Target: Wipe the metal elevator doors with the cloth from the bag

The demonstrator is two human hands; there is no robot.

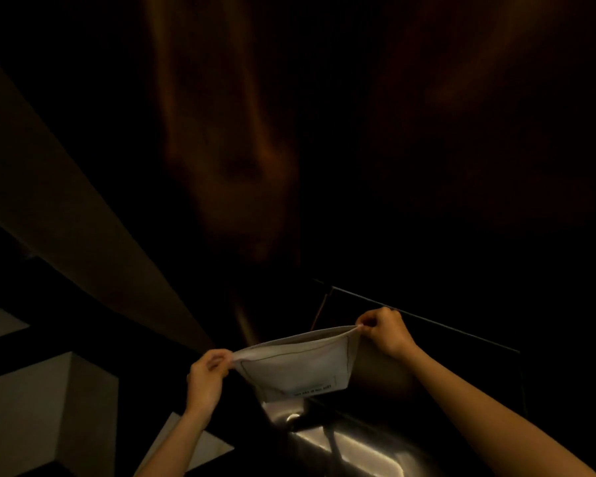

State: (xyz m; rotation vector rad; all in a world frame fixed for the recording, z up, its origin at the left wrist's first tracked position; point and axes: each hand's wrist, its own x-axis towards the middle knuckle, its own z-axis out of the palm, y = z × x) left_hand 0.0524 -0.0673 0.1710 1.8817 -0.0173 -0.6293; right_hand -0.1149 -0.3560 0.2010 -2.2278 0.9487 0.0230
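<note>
Head view: bag held open at its mouth, cloth not confirmed, doors in near darkness

Head view shows your left hand point(205, 375) pinching one end of the mouth of a pale grey flat pouch-like bag with a dark stitched border and a line of small print point(298, 364), while your right hand point(384, 330) pinches the opposite end. The bag hangs taut between them, in front of you and above a shiny brushed-metal ledge point(351, 445).

The cloth cannot be seen; presumably it sits inside the bag.

The dark reflective metal elevator doors point(427, 166) fill the upper frame, barely lit.

Risks, as judged:
- Both hands are occupied, so neither is free to reach in; releasing one end may let the bag fold shut or tip its contents out.
- A fingertip pinch on thin fabric is weak; a sharp tug may slip it.
- In this light you may miss smears or patches on the doors.
</note>
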